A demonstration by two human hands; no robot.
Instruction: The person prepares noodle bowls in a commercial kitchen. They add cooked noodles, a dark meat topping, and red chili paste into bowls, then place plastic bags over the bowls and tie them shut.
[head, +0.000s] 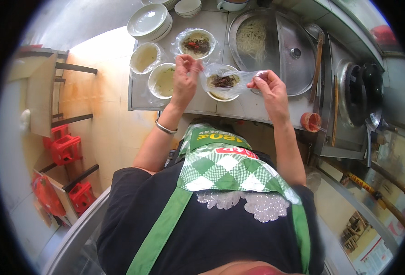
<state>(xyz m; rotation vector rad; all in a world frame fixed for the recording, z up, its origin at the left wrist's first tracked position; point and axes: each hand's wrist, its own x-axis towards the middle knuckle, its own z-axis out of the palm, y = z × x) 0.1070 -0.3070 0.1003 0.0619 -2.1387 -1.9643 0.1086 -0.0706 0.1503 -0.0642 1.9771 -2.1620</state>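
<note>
Both hands hold a thin clear plastic bag (245,78) stretched over a bowl of noodles with dark topping (223,81). My left hand (186,77) pinches the bag's left end beside that bowl. At the bag's right end, my right hand (269,90) grips the film between thumb and fingers. Behind my left hand sits a bag-lined bowl with noodles, dark topping and a red dab (196,44). Left of the hands are a bag-lined bowl of pale broth (144,59) and another broth bowl with green bits (162,80), partly covered by my left hand.
Stacked white plates (150,21) and small bowls (188,7) stand at the back. To the right are a round metal pot with noodles (252,37) under a half lid (297,65), a wooden stick (316,68), a red sauce container (311,122) and a black wok (355,92).
</note>
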